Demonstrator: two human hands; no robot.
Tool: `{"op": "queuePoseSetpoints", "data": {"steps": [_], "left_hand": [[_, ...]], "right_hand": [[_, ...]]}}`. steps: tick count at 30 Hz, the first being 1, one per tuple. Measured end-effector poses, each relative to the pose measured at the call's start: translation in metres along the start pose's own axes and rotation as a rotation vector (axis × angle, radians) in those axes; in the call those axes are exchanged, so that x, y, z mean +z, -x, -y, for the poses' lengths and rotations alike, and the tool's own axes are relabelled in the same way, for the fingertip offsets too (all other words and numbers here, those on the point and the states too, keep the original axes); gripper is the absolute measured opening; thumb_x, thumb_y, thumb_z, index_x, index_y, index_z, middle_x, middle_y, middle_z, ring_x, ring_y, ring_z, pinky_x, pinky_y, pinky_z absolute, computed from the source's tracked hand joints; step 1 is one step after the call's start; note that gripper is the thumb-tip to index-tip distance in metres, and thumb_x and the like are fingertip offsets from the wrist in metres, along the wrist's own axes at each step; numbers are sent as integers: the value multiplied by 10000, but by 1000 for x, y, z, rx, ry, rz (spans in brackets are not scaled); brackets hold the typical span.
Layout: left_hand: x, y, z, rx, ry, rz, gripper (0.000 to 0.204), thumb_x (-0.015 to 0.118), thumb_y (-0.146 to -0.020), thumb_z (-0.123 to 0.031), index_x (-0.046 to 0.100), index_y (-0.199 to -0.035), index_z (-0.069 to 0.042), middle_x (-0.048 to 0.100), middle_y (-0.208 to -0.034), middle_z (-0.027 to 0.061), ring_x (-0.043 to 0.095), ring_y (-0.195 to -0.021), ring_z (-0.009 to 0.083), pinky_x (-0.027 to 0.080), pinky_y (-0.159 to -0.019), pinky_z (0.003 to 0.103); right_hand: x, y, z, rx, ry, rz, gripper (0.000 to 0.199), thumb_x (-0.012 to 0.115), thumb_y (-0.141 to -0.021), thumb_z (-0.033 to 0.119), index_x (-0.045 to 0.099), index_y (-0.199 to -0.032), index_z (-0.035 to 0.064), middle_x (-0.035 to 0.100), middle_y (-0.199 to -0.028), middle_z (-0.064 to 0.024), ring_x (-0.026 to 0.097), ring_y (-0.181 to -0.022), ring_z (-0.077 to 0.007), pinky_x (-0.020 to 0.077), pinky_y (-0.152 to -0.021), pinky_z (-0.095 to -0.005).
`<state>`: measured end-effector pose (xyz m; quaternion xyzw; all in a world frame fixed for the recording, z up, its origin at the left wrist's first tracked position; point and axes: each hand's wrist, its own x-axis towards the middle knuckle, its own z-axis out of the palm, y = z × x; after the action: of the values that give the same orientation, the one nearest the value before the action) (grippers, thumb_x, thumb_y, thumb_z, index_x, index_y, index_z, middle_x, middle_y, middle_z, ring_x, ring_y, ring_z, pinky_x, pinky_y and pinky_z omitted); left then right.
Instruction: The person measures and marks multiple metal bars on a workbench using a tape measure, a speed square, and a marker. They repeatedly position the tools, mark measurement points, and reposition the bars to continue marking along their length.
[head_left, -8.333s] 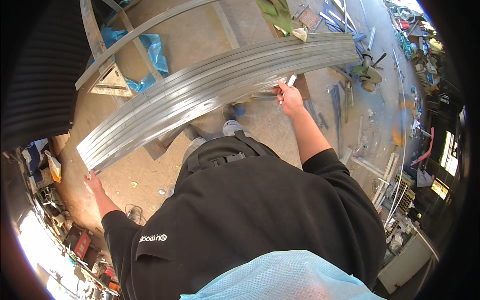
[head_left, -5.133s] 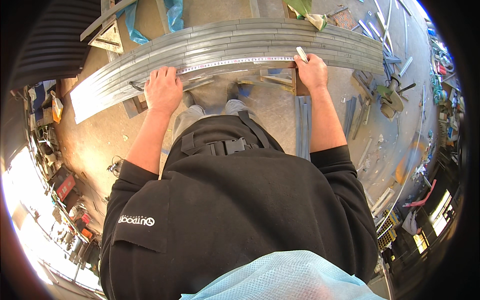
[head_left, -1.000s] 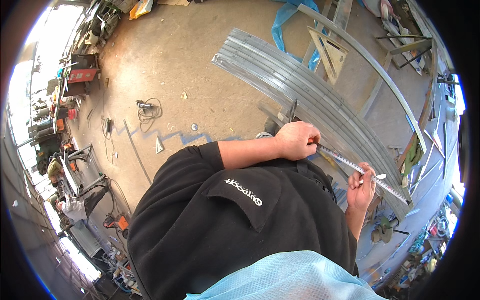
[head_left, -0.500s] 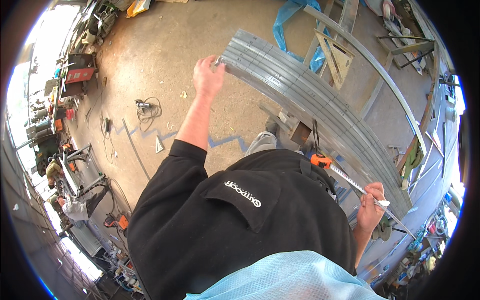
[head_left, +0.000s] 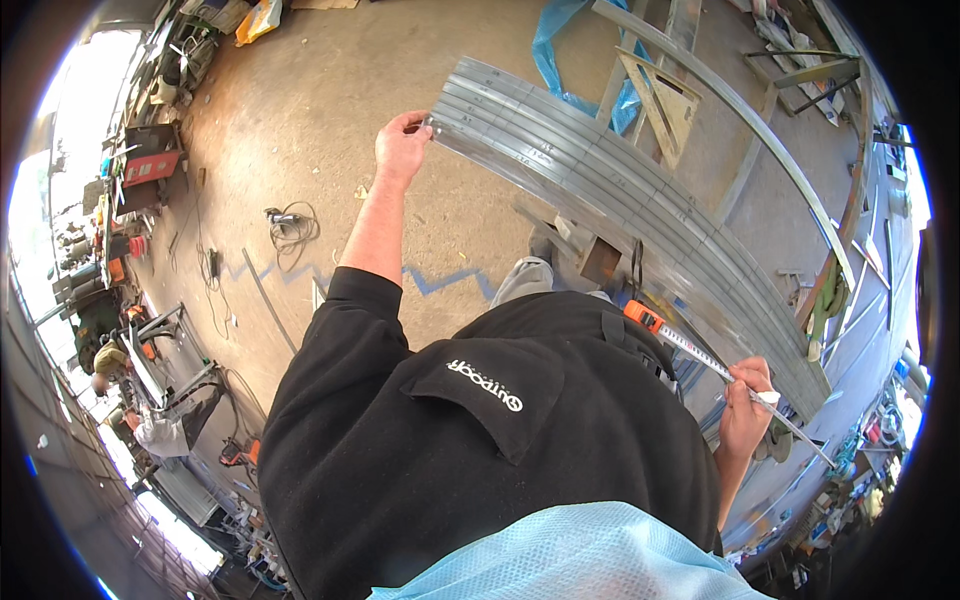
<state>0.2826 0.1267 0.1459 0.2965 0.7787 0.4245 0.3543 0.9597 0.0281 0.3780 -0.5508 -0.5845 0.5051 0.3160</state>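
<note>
Moved: left hand [head_left: 402, 146] now further out, pinching the near end of the stacked metal profiles [head_left: 620, 195] at 12 o'clock. Right hand [head_left: 748, 405], 4 o'clock, clenched around a white marker [head_left: 768, 397] beside the tape measure [head_left: 680, 342]. Concrete floor [head_left: 300, 120] beyond.

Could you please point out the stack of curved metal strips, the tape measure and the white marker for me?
stack of curved metal strips [head_left: 600, 190], head view, on the top face near its middle.
tape measure [head_left: 645, 317], head view, on its orange case.
white marker [head_left: 766, 398], head view, on the tip above the right hand's fingers.
</note>
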Motion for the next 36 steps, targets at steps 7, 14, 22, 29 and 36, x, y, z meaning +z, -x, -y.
{"op": "queuePoseSetpoints", "data": {"steps": [7,14,22,29,36], "left_hand": [[4,-1,4,64,-121,-58,298,786,-997,-35,805,-1293,-6,842,-1175,117,790,-1066,213,613,-987,356],[8,1,1,91,-154,-102,272,788,-1001,-51,806,-1269,-12,841,-1178,122,786,-1088,220,607,-996,363],[7,-3,7,123,-153,-108,269,797,-996,-52,810,-1262,-9,843,-1173,126,789,-1081,231,607,-998,367],[7,-2,5,89,-57,-94,289,801,-1001,-35,788,-1284,22,832,-1165,112,776,-1060,195,611,-975,343],[5,-3,1,68,-77,-85,290,806,-1001,-35,784,-1282,34,822,-1129,93,758,-1014,167,609,-943,325]], "right_hand": [[3,-2,-3,-15,3,7,152,661,-1041,-31,774,-1142,-33,592,-1186,-104,506,-808,-96,405,-704,-259],[4,0,-6,-5,-1,5,129,704,-1055,25,788,-1144,-16,598,-1180,-91,509,-808,-91,402,-690,-255],[6,4,-9,4,-6,-6,124,724,-1063,55,792,-1143,-11,605,-1194,-83,505,-812,-87,396,-687,-250],[7,7,-12,3,-13,-11,128,722,-1068,65,795,-1146,-6,607,-1186,-72,502,-813,-81,391,-682,-248],[6,12,-15,2,-7,-28,125,729,-1069,71,795,-1146,-1,611,-1172,-67,502,-811,-78,390,-677,-247]]}}
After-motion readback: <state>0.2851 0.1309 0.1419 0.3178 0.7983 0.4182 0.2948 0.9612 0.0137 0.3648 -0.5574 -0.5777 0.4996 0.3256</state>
